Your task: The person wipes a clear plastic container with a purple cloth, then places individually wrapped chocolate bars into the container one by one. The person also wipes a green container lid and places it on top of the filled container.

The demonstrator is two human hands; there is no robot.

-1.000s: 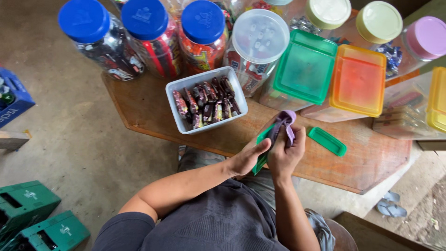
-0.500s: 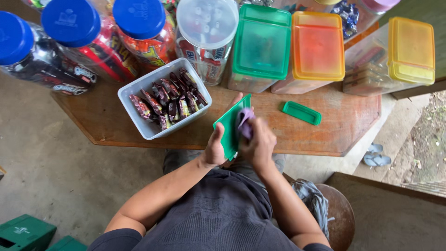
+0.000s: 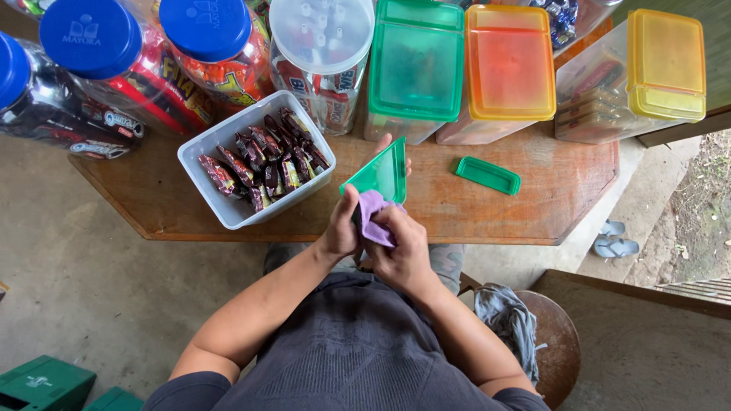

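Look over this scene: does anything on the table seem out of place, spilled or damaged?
Nothing is spilled or broken. Only the clear tub of wrapped sweets stands lidless, and a small green lid piece lies loose on the table. The left hand holds the green lid while the right hand presses a purple cloth to it.

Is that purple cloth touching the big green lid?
Touching. The head view shows the purple cloth, gripped by the right hand, pressed against the green lid's lower edge.

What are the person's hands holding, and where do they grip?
Left hand grips the green lid by its lower edge; right hand holds a purple cloth against it.
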